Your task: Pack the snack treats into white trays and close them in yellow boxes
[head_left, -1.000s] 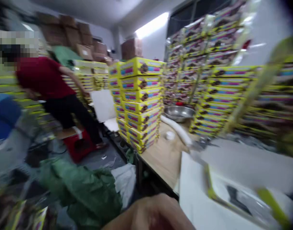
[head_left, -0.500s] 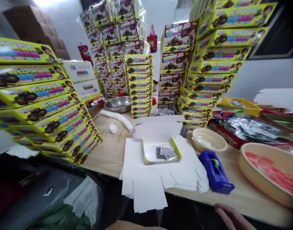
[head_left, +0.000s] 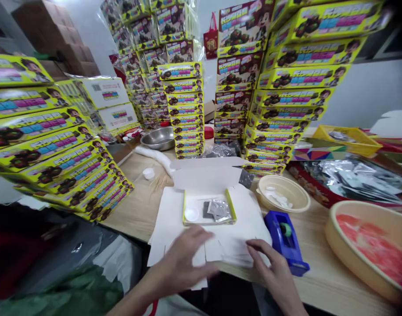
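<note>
An unfolded-lid box (head_left: 234, 204) with yellow edges lies open on a stack of flat white cardboard blanks (head_left: 250, 219). Inside it are a round white cup (head_left: 192, 213) at the left and silvery packets (head_left: 219, 210) at the right. My left hand (head_left: 184, 259) hovers in front of the box, fingers apart and slightly blurred, holding nothing. Over the right part of the blanks, my right hand (head_left: 273, 272) has its thumb and forefinger spread with nothing between them. A blue tape dispenser (head_left: 286, 241) stands just beyond the right hand.
Tall stacks of yellow boxes rise at the left (head_left: 56, 153) and right (head_left: 286, 101). To the right are a cream basin (head_left: 339, 245) of red packets and a smaller bowl (head_left: 303, 197) with white pieces. A steel bowl (head_left: 158, 139) sits at the back left.
My left hand has come up from the bottom edge to in front of the box. My right hand has moved up and left, over the blanks. The camera view has shifted slightly.
</note>
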Demonstrator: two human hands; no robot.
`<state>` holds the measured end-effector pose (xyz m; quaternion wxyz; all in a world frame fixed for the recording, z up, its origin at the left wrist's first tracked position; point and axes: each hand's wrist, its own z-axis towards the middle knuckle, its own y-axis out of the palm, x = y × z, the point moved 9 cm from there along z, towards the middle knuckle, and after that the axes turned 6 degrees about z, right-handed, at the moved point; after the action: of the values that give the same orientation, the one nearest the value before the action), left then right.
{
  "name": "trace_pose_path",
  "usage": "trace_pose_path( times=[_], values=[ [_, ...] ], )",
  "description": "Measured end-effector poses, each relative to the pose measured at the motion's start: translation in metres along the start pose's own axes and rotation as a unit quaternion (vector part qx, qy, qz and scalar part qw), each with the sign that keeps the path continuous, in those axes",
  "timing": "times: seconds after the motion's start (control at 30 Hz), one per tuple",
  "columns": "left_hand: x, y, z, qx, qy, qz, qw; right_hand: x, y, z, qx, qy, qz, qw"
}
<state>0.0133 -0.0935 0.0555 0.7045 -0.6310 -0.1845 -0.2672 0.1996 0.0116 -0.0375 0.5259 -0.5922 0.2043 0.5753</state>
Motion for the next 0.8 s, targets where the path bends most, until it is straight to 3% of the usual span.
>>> trace_pose_path(
  times=[0.03, 0.1, 0.2, 0.37, 0.43, 0.5, 0.6, 0.7, 0.8],
  values=[
    [-0.028, -0.005, -0.002, 0.059, -0.048, 0.114, 0.991, -0.008, 0.005, 0.013, -0.008, -0.018, -0.002, 1.000],
    [-0.076, 0.001, -0.006, 0.092, -0.103, 0.243, 0.960, -0.024, 0.017, 0.043, -0.022, -0.059, -0.023, 0.998],
    [-0.119, 0.015, -0.001, 0.099, -0.113, 0.273, 0.950, -0.043, 0.047, 0.087, -0.068, -0.102, -0.126, 0.984],
    [-0.125, 0.027, 0.020, 0.114, -0.082, 0.246, 0.959, -0.038, 0.101, 0.127, -0.168, -0.061, -0.397, 0.900],
    [-0.126, 0.031, 0.025, 0.108, -0.079, 0.231, 0.964, -0.035, 0.110, 0.129, -0.186, -0.056, -0.443, 0.875],
    [-0.128, 0.033, 0.027, 0.105, -0.076, 0.220, 0.967, -0.035, 0.110, 0.130, -0.195, -0.053, -0.455, 0.867],
    [-0.131, 0.033, 0.025, 0.112, -0.063, 0.208, 0.970, -0.038, 0.089, 0.137, -0.153, -0.032, -0.433, 0.888],
    [-0.132, 0.032, 0.024, 0.127, -0.054, 0.206, 0.969, -0.039, 0.063, 0.146, -0.088, -0.011, -0.349, 0.933],
    [-0.134, 0.031, 0.025, 0.142, -0.047, 0.223, 0.963, -0.034, 0.054, 0.154, -0.059, -0.008, -0.274, 0.960]
  ],
)
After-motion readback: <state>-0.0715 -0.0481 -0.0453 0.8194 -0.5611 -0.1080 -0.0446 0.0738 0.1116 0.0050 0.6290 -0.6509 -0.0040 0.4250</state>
